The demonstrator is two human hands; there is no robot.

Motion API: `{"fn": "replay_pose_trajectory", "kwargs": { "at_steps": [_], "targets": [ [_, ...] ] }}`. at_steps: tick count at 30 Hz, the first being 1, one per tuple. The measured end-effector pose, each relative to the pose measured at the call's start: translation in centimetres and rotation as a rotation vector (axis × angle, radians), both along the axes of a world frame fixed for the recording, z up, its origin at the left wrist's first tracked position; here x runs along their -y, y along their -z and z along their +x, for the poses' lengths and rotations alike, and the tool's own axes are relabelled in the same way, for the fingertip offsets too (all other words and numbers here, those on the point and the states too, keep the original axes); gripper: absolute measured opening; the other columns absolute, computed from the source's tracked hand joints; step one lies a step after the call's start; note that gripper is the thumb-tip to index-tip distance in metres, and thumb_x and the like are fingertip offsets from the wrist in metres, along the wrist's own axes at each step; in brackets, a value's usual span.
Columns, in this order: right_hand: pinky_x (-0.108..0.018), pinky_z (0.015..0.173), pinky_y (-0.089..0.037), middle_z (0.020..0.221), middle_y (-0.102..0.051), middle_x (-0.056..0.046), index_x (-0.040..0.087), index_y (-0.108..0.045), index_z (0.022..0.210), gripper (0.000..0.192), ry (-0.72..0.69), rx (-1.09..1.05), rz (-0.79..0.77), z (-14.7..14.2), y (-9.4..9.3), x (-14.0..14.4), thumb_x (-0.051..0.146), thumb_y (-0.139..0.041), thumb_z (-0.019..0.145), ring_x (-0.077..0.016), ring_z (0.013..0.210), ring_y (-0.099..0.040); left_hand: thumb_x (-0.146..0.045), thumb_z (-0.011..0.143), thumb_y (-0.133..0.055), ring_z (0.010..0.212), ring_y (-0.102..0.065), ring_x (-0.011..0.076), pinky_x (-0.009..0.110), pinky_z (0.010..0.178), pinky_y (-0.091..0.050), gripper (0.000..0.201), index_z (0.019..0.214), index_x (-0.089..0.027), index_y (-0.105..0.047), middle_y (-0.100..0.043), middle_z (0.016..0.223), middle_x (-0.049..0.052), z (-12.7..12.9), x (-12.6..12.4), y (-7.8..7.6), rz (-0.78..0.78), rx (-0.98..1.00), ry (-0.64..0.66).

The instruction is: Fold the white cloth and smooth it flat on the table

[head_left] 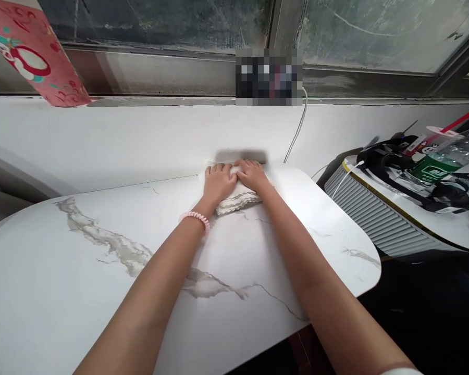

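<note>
A folded cream-white cloth [240, 199] with a wavy edge lies at the back edge of the white marble-patterned table [234, 323], by the wall. My left hand [219, 182] presses on its left part, fingers curled over it; a pink coil band [195, 217] circles that wrist. On the cloth's upper right, my right hand [251, 175] grips it as well, fingertips toward the wall. The two hands nearly touch at the thumbs. Beneath the palms, part of the cloth is hidden.
A white wall [140, 140] rises behind the table, with windows above. A white cable [296, 135] hangs there. At right, a ribbed side cabinet [367, 219] carries a green-labelled bottle [433, 169], a cup and black straps. A pink printed packet [35, 57] hangs upper left.
</note>
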State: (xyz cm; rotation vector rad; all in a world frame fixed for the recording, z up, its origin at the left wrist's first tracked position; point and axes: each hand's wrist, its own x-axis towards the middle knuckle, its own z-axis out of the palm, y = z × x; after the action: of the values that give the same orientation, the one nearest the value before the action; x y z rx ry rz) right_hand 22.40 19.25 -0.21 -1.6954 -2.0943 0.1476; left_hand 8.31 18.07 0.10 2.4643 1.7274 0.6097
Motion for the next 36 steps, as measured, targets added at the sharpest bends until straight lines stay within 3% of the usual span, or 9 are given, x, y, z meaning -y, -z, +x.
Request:
{"fn": "replay_pose_trajectory", "kwargs": {
  "at_steps": [8,17,21,27,32,36],
  "targets": [
    [-0.049,0.113,-0.032,0.133,-0.061,-0.007,0.024,-0.057,0.124,0.040,0.009,0.003,0.003,0.1,0.1,-0.1,0.026,-0.039,0.089,-0.0290,0.129,-0.047,-0.032,0.097,-0.033,0.131,-0.047,0.0284,0.046,0.115,-0.027,0.044,0.132,-0.017,-0.055,-0.058,0.137,0.015,0.1,-0.5,0.1,0.015,-0.015,-0.015],
    [-0.045,0.118,-0.026,0.143,-0.054,-0.008,0.019,-0.055,0.133,0.046,-0.011,-0.033,-0.050,0.5,-0.3,3.5,0.025,-0.036,0.091,-0.0266,0.138,-0.040,-0.032,0.099,-0.029,0.140,-0.039,0.0259,0.048,0.120,-0.019,0.047,0.138,-0.017,-0.051,-0.052,0.146,0.013,0.5,2.7,0.1,-0.021,-0.008,-0.004],
    [-0.044,0.117,-0.027,0.142,-0.054,-0.009,0.018,-0.056,0.132,0.046,-0.035,-0.022,-0.045,1.1,-0.6,6.6,0.025,-0.037,0.091,-0.0274,0.137,-0.040,-0.034,0.099,-0.030,0.143,-0.037,0.0271,0.050,0.121,-0.018,0.050,0.141,-0.015,-0.049,-0.048,0.150,0.016,1.1,5.9,0.2,-0.018,-0.039,-0.026],
    [-0.045,0.114,-0.031,0.138,-0.057,-0.011,0.017,-0.056,0.130,0.045,-0.128,0.020,0.009,2.4,-0.2,13.1,0.024,-0.038,0.090,-0.0279,0.134,-0.042,-0.035,0.099,-0.032,0.145,-0.034,0.0304,0.050,0.122,-0.016,0.054,0.145,-0.010,-0.045,-0.043,0.153,0.019,1.9,13.4,0.0,-0.030,-0.086,-0.044],
    [-0.045,0.114,-0.032,0.140,-0.056,-0.012,0.017,-0.057,0.131,0.046,-0.166,0.075,0.076,4.8,0.4,18.9,0.025,-0.039,0.089,-0.0289,0.135,-0.043,-0.035,0.100,-0.029,0.149,-0.026,0.0312,0.057,0.122,-0.015,0.056,0.148,-0.008,-0.041,-0.037,0.157,0.019,3.0,19.2,-0.1,-0.069,-0.085,0.085],
    [-0.050,0.114,-0.032,0.142,-0.054,-0.013,0.018,-0.055,0.132,0.045,-0.158,0.055,0.094,7.2,0.5,22.7,0.029,-0.038,0.092,-0.0303,0.137,-0.042,-0.036,0.100,-0.028,0.151,-0.022,0.0318,0.060,0.122,-0.011,0.058,0.150,-0.008,-0.037,-0.034,0.158,0.019,4.8,22.1,-0.2,-0.096,-0.086,0.181]
  ]
}}
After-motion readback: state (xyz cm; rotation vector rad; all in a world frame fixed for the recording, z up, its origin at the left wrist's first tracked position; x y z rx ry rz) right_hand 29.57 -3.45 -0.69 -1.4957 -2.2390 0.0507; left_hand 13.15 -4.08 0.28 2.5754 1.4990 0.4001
